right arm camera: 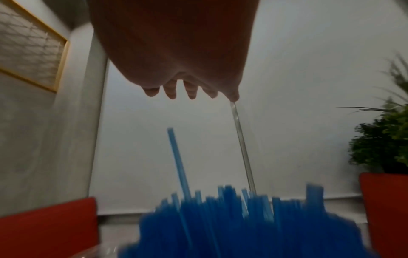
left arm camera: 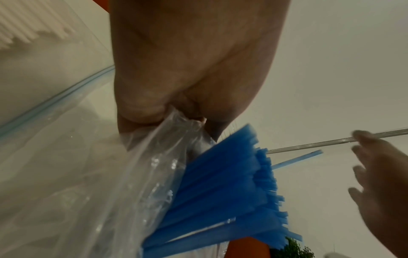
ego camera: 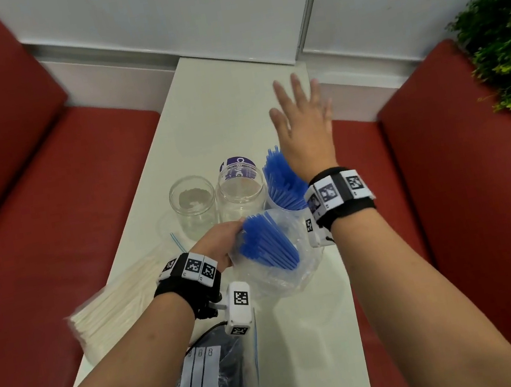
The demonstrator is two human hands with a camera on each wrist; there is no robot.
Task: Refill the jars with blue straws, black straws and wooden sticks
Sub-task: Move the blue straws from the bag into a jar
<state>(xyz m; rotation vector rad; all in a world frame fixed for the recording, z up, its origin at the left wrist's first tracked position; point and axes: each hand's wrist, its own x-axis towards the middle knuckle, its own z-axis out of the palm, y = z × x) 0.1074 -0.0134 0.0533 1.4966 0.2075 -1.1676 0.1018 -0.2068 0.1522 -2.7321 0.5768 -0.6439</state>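
The thin blue plastic straws (ego camera: pixel 269 244) left in the crumpled clear plastic bag (ego camera: pixel 280 273) sit just before the straw-filled clear jar (ego camera: pixel 283 185) on the white worktop (ego camera: pixel 226 104). Your left hand (ego camera: pixel 221 242) pinches the bag's mouth; keep it gathered. Your right hand (ego camera: pixel 303 122), fingers spread and empty above the jar, should return for a small, aligned bundle.

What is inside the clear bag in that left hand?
A bundle of blue straws fills the clear plastic bag, their ends poking from its open mouth. The left hand and crumpled plastic hide the bag's bottom.
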